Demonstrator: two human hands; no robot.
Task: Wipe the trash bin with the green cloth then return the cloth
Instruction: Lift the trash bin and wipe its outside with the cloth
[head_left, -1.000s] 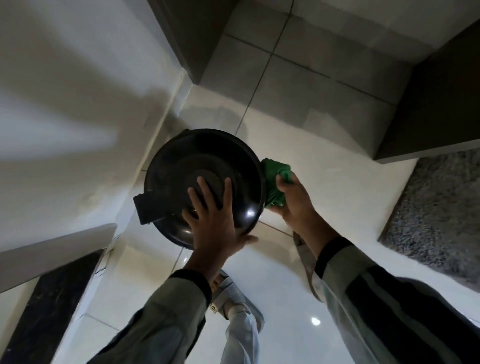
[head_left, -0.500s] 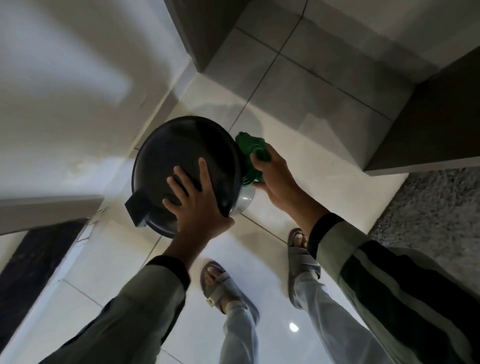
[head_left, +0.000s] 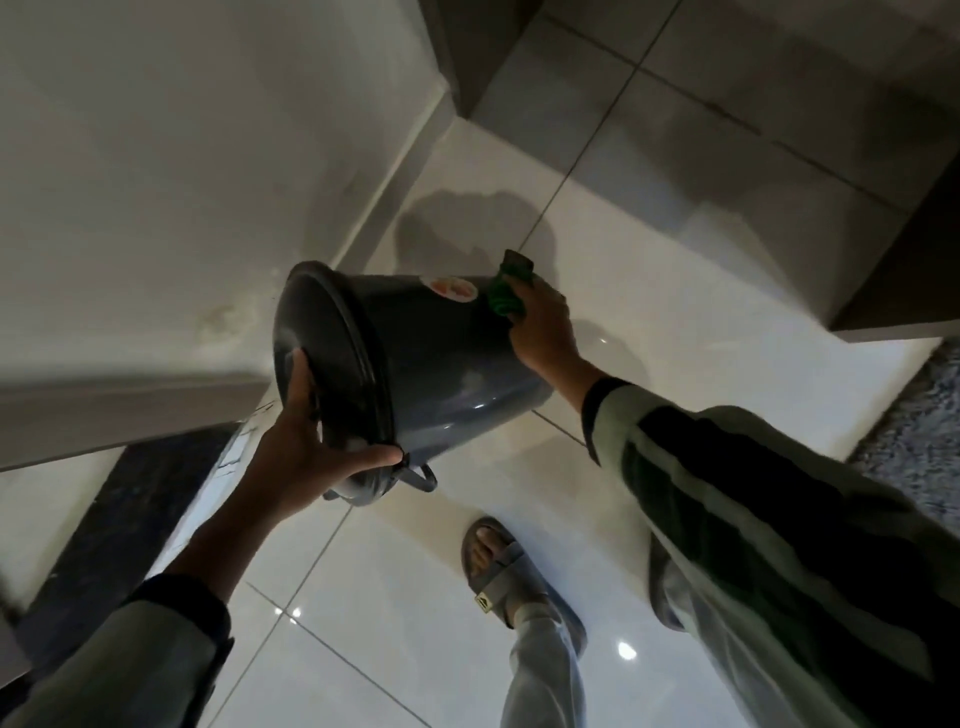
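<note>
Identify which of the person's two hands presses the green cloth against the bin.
The right hand, pressing the green cloth on the bin's side; the left hand only grips the rim.

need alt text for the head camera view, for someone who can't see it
Seen from above, a person tilts a dark grey plastic trash bin on its side, the left hand gripping its black lid rim while the right hand presses a folded green cloth against its wall. Glossy white floor tiles and a sandalled foot show below.
</note>
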